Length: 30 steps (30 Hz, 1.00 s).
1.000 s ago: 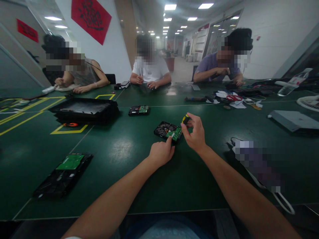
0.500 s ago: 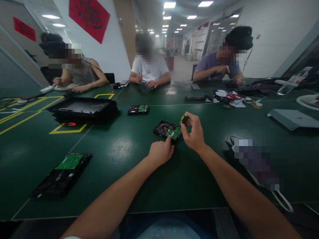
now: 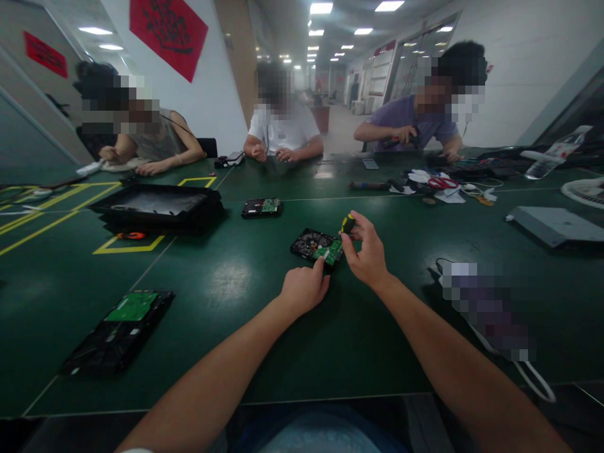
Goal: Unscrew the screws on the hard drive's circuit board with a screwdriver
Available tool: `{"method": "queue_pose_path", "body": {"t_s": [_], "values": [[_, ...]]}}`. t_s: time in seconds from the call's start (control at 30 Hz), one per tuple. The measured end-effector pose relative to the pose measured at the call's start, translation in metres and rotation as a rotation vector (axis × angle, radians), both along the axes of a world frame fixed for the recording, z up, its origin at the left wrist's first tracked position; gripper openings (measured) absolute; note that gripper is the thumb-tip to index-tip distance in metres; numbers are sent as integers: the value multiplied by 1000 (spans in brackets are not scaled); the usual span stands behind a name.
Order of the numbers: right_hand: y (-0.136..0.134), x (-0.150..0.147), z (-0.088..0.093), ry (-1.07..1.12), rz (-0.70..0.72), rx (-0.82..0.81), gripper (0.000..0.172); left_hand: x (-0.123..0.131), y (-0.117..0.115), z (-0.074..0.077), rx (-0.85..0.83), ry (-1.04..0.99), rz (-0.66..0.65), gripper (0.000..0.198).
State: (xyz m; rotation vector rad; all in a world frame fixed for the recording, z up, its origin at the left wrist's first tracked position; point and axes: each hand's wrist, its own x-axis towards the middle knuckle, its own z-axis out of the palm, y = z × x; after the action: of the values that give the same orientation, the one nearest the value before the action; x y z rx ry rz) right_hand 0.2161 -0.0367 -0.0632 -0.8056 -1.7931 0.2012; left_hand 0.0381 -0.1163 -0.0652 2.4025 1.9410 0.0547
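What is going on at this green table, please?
A person's left hand touches the green circuit board of a black rectangular hard drive. The right hand holds a yellow-and-black screwdriver at the drive's right end; its tip is too small to make out. Two similar black drives lie apart on the green table: one at near left, another farther off, beside some stacked black trays. Three co-workers sit opposite.
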Motion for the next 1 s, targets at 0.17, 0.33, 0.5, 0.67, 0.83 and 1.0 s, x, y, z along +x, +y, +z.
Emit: {"method": "queue_pose_path", "body": {"t_s": [0.17, 0.33, 0.5, 0.67, 0.83, 1.0], "values": [[0, 2, 3, -26, -68, 41, 56, 0, -1, 1, 7, -13, -15, 58], [0, 1, 2, -14, -56, 44, 55, 0, -1, 2, -14, -8, -6, 58], [1, 0, -1, -2, -89, 40, 60, 0, -1, 2, -17, -14, -1, 58], [-1, 1, 2, -41, -84, 62, 58, -1, -1, -1, 19, -9, -14, 58], [-2, 1, 3, -42, -88, 72, 60, -1, 0, -2, 18, -6, -16, 58], [-1, 0, 3, -31, -84, 60, 63, 0, 0, 1, -8, -6, -9, 59]]}}
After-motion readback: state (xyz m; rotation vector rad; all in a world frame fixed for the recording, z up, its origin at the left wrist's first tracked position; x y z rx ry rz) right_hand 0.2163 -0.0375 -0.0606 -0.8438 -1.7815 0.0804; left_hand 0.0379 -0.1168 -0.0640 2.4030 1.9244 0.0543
